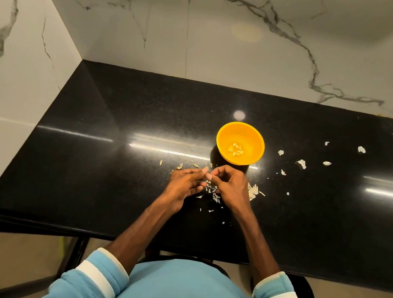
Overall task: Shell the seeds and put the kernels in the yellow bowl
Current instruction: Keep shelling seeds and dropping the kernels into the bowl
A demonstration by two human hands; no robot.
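Observation:
A yellow bowl (253, 138) stands on the black counter just beyond my hands, with several pale kernels (235, 149) at its bottom. My left hand (185, 184) and my right hand (229, 185) meet fingertip to fingertip in front of the bowl, both pinching something small that the fingers hide; it looks like a seed. Several whole seeds (179, 166) lie just left of my left hand. Bits of shell (212, 191) are scattered under and between my hands.
A heap of pale shells (253, 189) lies right of my right hand. More shell flakes (301, 163) are strewn over the counter's right side. The black counter (114, 176) meets marble walls at the back and left; its front edge is near my body.

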